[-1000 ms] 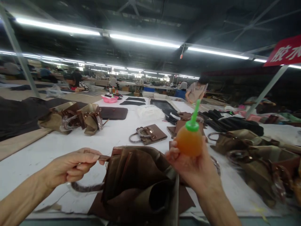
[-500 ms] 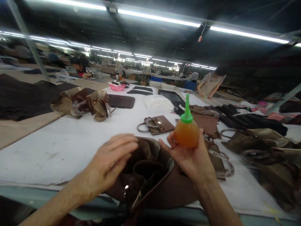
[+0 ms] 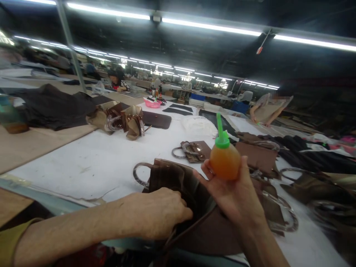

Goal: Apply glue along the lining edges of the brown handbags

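My right hand [image 3: 233,193] holds an orange squeeze bottle [image 3: 224,160] with a green nozzle upright, above a brown leather handbag [image 3: 178,181] lying open at the near edge of the white table [image 3: 91,163]. My left hand [image 3: 160,213] reaches into the bag's opening, fingers curled on the leather and partly hidden inside. One wrapped handle [image 3: 138,173] of the bag sticks out to the left.
More brown bags lie on the table: a small one [image 3: 194,150] behind the bottle, a tan pair [image 3: 122,118] at the far left, a heap [image 3: 319,185] at the right. A pink basin [image 3: 152,104] stands far back. Other people work at distant tables.
My left hand let go of the bag's handle, swept right over the bag and now digs into its opening. The bottle stays upright in my right hand. The view swung left.
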